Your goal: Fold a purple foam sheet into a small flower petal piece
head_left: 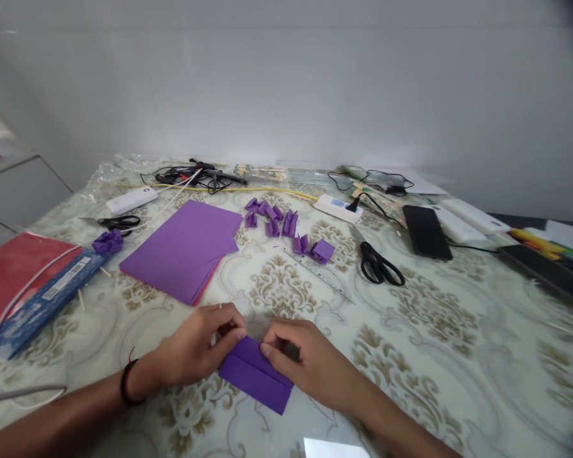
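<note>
A small purple paper piece point(260, 380) with a lengthwise crease lies at the front of the patterned table. At its upper left corner, my left hand point(203, 343) pinches the paper between thumb and fingers. My right hand point(302, 357) pinches its upper right edge, thumb on top. Beyond my hands, several small folded purple pieces point(273, 228) sit in a loose group. A stack of purple sheets point(181, 248) lies to their left, with a red edge showing beneath. A clear ruler point(318, 273) rests between the folded pieces and my right hand.
Black scissors point(379, 264) and a phone point(427, 232) lie right of the ruler. A white power strip point(338, 208) and tangled black cables point(191, 175) are farther back. At the left are a red and blue package point(42, 286), crumpled purple paper point(107, 242) and other scissors point(119, 222).
</note>
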### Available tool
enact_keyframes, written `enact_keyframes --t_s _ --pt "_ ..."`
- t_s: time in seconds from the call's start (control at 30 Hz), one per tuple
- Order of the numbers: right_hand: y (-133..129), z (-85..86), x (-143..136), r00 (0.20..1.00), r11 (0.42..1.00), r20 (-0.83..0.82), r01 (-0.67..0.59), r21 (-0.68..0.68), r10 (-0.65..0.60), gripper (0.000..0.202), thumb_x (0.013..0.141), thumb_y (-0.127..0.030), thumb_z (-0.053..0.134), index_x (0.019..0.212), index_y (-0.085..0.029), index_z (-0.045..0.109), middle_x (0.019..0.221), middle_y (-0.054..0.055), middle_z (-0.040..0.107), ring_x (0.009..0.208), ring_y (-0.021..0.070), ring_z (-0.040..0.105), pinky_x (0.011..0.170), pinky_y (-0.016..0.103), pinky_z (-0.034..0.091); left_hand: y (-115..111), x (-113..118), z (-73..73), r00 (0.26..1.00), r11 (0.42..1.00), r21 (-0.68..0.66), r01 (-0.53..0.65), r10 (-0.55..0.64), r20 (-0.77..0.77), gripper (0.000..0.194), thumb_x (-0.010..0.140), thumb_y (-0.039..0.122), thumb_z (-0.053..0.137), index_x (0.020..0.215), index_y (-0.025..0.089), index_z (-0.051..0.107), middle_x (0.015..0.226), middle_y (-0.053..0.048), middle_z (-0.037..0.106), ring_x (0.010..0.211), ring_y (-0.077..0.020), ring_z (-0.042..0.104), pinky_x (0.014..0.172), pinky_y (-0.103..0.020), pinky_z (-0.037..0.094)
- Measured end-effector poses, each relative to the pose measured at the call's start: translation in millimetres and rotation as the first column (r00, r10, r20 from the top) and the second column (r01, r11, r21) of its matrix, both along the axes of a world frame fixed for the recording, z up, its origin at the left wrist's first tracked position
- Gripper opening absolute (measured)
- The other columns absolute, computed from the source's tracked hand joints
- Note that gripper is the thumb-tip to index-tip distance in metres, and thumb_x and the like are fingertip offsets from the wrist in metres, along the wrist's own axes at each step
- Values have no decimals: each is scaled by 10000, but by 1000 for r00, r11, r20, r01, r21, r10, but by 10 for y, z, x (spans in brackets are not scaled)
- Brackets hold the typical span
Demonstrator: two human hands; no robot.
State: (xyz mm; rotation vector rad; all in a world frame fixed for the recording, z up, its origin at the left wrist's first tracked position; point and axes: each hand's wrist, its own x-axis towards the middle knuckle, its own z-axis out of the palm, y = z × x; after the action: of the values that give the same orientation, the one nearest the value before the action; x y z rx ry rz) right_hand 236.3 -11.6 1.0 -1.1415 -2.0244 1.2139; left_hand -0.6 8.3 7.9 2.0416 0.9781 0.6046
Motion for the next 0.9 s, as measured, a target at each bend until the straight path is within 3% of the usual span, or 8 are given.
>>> enact_keyframes --t_s 0.33,0.53,0.9 --pt "-24 -24 -4 1000 999 -8 -17 50 18 215 930 -146 607 721 -196 611 708 -16 604 645 135 560 619 247 418 -20 2 -3 999 999 -12 36 -36 8 192 1021 236 532 854 181 608 799 -13 640 722 -150 579 693 -265 443" --pt "-30 -17 4 1000 999 -12 -21 49 22 228 916 -111 610 703 -192 602 694 -25 588 641 128 547 629 248 406 -4 -4 -41 1000 998 -61 -29 29 -8 225 1039 269 504 853 181 594 795 -11 627 730 -158 570 676 -271 421" --pt "-8 -21 14 999 998 -29 -26 55 27 229 910 -108 615 696 -190 600 699 -26 598 651 124 562 644 239 411 26 -15 -48 994 994 -24 -107 108 10 242 1061 275 481 856 190 577 783 4 612 721 -152 542 675 -273 398"
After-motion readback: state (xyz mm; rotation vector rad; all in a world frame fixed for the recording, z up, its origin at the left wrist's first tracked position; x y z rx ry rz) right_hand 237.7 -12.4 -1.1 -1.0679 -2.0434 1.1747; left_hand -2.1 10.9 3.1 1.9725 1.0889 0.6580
